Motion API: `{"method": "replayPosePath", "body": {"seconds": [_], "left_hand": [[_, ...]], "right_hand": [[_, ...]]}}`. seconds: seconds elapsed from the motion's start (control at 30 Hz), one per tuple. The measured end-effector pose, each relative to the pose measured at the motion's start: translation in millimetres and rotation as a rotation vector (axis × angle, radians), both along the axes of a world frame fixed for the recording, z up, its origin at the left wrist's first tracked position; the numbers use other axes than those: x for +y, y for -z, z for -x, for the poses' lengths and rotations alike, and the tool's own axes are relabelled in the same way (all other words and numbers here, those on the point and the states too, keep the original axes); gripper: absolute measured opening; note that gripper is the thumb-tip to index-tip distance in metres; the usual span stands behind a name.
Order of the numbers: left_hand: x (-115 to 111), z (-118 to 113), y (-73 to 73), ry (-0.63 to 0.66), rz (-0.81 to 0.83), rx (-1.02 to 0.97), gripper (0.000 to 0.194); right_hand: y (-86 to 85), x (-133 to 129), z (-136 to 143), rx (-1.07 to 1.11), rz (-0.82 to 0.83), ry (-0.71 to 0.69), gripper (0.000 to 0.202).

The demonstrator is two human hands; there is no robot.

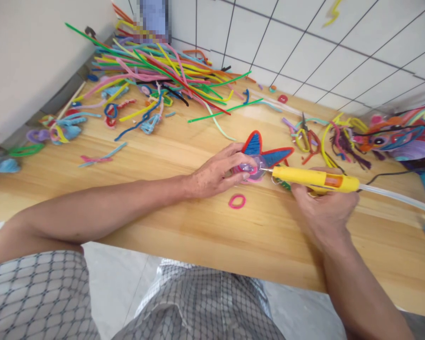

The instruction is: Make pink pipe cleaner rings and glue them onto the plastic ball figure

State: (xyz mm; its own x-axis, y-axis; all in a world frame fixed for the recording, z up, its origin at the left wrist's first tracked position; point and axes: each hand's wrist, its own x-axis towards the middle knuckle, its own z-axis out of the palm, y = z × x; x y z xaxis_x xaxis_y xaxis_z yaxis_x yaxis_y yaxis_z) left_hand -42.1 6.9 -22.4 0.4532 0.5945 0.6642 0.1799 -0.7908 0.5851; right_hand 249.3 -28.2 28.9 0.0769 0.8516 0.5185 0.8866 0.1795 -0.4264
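Right hand (327,205) grips a yellow plastic glue gun (302,176) crosswise, pointing left. Left of it, left hand (217,172) pinches a red-edged blue fuzzy craft (254,144).

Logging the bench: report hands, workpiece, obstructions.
Left hand gripping craft piece. Right hand holding yellow glue gun, tip at piece. Pink ring nearby, not blocking.

Looked like handicraft workspace; could have been home corner or small workshop. Centred on plain wooden table (170,226). Bore at eleven o'clock heap of coloured pipe cleaners (155,73), at two o'clock scissors (316,143), at three o'clock yellow glue gun (300,176) with translucent glue stick (396,194) and, farther out, colourful craft figure (406,137). Backed at one o'clock onto white tiled wall (286,54) with dark joints. Showed pale floor (115,288) at seven o'clock.
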Motion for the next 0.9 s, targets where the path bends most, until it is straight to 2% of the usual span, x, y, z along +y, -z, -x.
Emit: {"method": "replayPosePath", "body": {"seconds": [0.17, 0.43, 0.67, 0.9], "left_hand": [[0, 0, -0.7, -0.001, 0.049, 0.001, 0.029], [-2, 1, -13.8, -0.025, 0.176, -0.059, 0.024], [1, 0, -11.1, -0.047, 0.195, -0.069, 0.027], [2, -2, -9.7, -0.043, 0.152, -0.097, 0.023]], "right_hand": [[-0.4, 1, -1, 0.035, -0.006, 0.021, 0.027], [2.2, -2, 1, 0.039, -0.008, 0.003, 0.025], [8.9, -2, 1, -0.022, -0.126, -0.088, 0.024], [11.9, 1, 1, -0.004, -0.094, -0.066, 0.029]]}}
